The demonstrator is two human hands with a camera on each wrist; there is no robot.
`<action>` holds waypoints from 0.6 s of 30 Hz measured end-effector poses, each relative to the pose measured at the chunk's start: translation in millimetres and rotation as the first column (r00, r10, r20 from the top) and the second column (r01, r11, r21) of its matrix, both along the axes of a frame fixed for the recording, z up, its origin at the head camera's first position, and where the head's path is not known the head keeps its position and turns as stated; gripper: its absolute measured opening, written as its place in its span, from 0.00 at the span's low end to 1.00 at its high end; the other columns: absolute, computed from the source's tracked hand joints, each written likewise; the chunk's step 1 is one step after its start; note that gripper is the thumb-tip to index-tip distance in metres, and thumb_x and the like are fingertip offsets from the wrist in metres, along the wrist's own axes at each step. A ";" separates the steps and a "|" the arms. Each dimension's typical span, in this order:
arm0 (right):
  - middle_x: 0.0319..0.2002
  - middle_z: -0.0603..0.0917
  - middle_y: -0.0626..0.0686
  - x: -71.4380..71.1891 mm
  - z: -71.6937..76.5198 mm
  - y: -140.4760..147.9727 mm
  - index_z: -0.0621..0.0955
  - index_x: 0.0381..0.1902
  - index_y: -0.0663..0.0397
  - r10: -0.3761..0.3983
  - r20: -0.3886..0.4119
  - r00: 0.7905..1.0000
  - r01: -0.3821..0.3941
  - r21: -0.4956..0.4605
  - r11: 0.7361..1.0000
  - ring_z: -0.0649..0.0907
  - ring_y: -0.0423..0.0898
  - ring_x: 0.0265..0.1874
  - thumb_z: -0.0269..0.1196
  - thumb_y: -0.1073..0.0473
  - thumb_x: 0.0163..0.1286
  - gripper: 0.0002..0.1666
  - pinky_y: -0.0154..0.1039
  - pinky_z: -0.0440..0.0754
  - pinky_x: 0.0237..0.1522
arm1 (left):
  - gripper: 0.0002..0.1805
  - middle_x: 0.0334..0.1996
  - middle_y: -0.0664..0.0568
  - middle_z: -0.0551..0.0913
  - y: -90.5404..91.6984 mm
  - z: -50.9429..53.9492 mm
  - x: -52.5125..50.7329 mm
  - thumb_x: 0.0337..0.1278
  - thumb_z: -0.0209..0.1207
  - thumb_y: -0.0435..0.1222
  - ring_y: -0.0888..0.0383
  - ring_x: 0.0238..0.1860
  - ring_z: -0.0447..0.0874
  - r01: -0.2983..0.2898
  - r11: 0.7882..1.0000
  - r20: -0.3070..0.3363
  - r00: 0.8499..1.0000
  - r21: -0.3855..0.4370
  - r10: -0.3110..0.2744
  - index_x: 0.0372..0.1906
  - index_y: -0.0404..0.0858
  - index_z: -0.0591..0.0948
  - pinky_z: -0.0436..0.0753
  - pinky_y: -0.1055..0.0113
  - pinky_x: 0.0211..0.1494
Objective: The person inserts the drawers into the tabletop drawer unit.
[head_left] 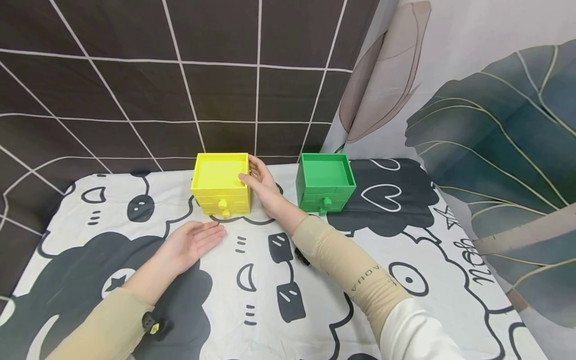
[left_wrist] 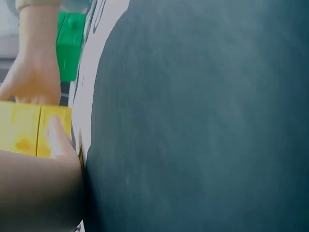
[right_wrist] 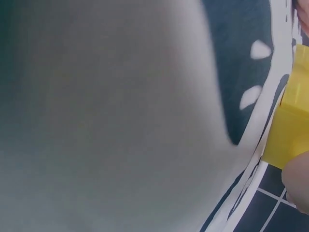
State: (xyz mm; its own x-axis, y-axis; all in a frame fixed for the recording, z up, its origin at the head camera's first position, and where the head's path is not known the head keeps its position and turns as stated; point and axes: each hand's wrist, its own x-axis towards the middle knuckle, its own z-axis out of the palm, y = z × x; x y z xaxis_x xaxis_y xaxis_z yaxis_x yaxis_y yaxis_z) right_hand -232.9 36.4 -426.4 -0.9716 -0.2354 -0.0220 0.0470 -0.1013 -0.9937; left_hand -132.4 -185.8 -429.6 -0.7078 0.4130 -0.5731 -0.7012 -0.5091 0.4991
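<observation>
A yellow drawer box (head_left: 223, 172) with a shallow recessed top and small knobs on its front stands near the far edge of the cloth. At its right side, my right hand (head_left: 265, 190) holds it, the thumb over the top rim and the fingers along the outer wall. My left hand (head_left: 191, 243) is just in front of the yellow box, palm turned inward and fingers extended, holding nothing. Part of the yellow box (right_wrist: 289, 130) also appears in the right wrist view, beside a fingertip. To the right stands a similar green drawer box (head_left: 326, 175), touched by neither hand.
Both boxes stand on a black-and-white cartoon-print cloth (head_left: 324, 320). Behind rises a dark cloth with a white grid (head_left: 220, 95). A leaf-patterned curtain (head_left: 486, 125) hangs at the right.
</observation>
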 end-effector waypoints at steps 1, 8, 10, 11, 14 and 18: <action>0.83 0.62 0.58 0.4 0.6 -0.1 0.58 0.84 0.57 0.000 0.006 1.000 0.000 0.000 1.000 0.62 0.54 0.83 0.60 0.64 0.77 0.43 0.45 0.61 0.87 | 0.16 0.44 0.47 0.92 -3.8 0.0 0.2 0.86 0.36 0.35 0.55 0.48 0.94 -0.004 1.000 -0.001 1.000 0.009 0.004 0.59 0.33 0.73 0.88 0.64 0.66; 0.83 0.63 0.58 4.1 9.6 3.3 0.59 0.84 0.56 -0.003 0.050 0.999 0.003 -0.012 1.000 0.63 0.54 0.83 0.61 0.64 0.76 0.43 0.48 0.61 0.87 | 0.27 0.43 0.44 0.93 -27.9 2.8 -2.0 0.87 0.33 0.35 0.52 0.47 0.95 -0.045 0.996 -0.043 0.998 0.081 0.049 0.43 0.34 0.85 0.92 0.62 0.59; 0.82 0.64 0.58 4.3 11.7 5.1 0.60 0.83 0.56 0.001 0.051 0.999 -0.001 0.004 1.000 0.63 0.54 0.83 0.61 0.64 0.75 0.43 0.48 0.61 0.87 | 0.29 0.43 0.43 0.93 -33.5 5.1 -3.4 0.87 0.32 0.35 0.51 0.47 0.95 -0.066 0.993 -0.058 0.996 0.101 0.072 0.42 0.33 0.86 0.93 0.61 0.58; 0.82 0.65 0.58 4.1 12.8 6.0 0.60 0.83 0.56 0.002 0.046 0.999 -0.003 0.020 1.000 0.63 0.54 0.83 0.62 0.65 0.75 0.43 0.47 0.60 0.87 | 0.29 0.43 0.43 0.93 -36.0 6.5 -4.0 0.87 0.32 0.35 0.51 0.47 0.95 -0.075 0.991 -0.067 0.994 0.108 0.083 0.43 0.33 0.86 0.93 0.60 0.57; 0.81 0.66 0.57 4.2 17.6 9.0 0.61 0.83 0.55 0.006 0.006 1.000 -0.006 0.096 0.995 0.64 0.53 0.83 0.63 0.64 0.75 0.42 0.44 0.59 0.88 | 0.29 0.44 0.43 0.93 -43.2 11.4 -5.7 0.87 0.32 0.34 0.50 0.48 0.95 -0.096 0.988 -0.099 0.989 0.123 0.109 0.44 0.32 0.87 0.93 0.59 0.57; 0.82 0.66 0.54 6.2 25.6 15.0 0.62 0.82 0.54 0.030 -0.085 0.996 -0.015 0.178 0.984 0.63 0.50 0.83 0.63 0.63 0.77 0.40 0.43 0.58 0.88 | 0.28 0.46 0.44 0.93 -51.8 18.8 -6.6 0.88 0.33 0.34 0.49 0.50 0.95 -0.117 0.986 -0.171 0.976 0.119 0.136 0.46 0.33 0.87 0.93 0.58 0.57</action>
